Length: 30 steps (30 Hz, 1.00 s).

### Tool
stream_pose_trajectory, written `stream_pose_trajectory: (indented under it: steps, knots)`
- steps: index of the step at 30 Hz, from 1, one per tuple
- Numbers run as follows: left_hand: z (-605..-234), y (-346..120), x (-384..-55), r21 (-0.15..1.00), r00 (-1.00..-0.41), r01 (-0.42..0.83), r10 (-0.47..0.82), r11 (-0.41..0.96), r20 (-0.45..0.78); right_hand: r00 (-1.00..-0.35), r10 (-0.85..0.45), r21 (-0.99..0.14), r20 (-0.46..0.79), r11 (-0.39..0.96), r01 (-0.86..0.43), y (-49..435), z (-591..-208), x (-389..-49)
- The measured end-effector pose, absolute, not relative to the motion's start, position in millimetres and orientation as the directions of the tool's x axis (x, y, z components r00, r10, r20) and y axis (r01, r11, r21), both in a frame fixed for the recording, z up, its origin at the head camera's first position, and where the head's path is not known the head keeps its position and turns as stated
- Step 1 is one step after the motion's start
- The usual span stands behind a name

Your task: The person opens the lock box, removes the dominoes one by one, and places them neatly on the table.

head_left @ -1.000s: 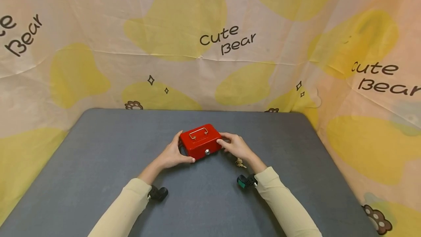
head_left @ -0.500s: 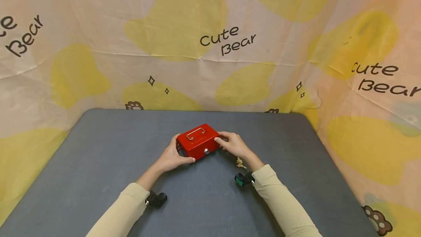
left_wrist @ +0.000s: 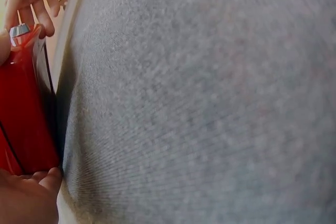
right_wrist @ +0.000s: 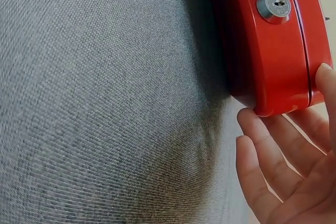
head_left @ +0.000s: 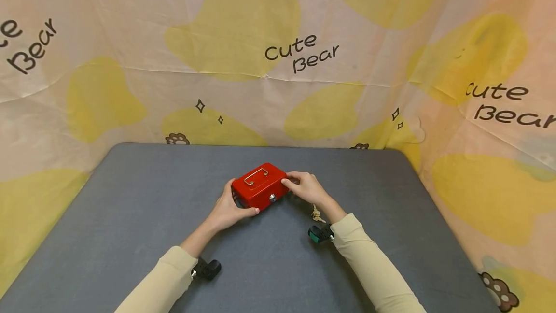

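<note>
A red metal cash box with its lid down is near the middle of the table. It has a wire handle on top and a silver round lock on the front. My left hand grips the left end, thumb at the front corner and fingers round the side. At the opposite end, my right hand holds the box with the thumb on the lid edge and fingertips against the side. Whether the underside fully touches the table, I cannot tell. Small brass-coloured keys lie beside my right wrist.
The grey table extends around the box on all sides. A patterned cloth hangs behind the table and along its sides. Black devices are strapped on both wrists, the left one hanging low over the tabletop.
The box has shifted slightly to the left and turned a little, with both hands moving along with it. The keys have stayed in place.
</note>
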<state>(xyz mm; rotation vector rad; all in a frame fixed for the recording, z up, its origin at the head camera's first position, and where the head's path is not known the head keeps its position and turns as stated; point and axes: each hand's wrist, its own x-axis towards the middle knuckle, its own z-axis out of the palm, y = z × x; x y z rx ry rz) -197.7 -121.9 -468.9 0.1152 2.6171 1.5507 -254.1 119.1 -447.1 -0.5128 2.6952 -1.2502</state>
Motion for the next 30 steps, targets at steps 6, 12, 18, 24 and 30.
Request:
stream_pose_trajectory:
  steps: [6,12,18,24,30]
  knots:
    - [-469.2,-120.9,-195.5,0.867,-0.996,0.017,0.088,0.498,-0.031,-0.932,-0.360,-0.754,0.036,0.602,-0.261,116.9,-446.4,-255.3]
    - [-468.7,-120.5,-192.8,0.859,-0.997,0.027,0.071,0.511,-0.011,-0.928,-0.370,-0.728,0.038,0.626,-0.279,114.7,-447.3,-254.8]
    - [-469.7,-120.8,-192.0,0.860,-0.998,0.030,0.060,0.509,-0.001,-0.924,-0.378,-0.693,0.065,0.649,-0.314,112.5,-447.9,-254.1]
    - [-471.7,-120.5,-193.4,0.868,-0.999,0.023,0.054,0.496,-0.005,-0.935,-0.347,-0.690,0.071,0.660,-0.297,109.7,-445.9,-256.1]
    - [-471.6,-119.9,-194.6,0.865,-0.998,-0.005,0.045,0.501,-0.032,-0.942,-0.324,-0.678,0.092,0.672,-0.298,107.1,-442.6,-256.1]
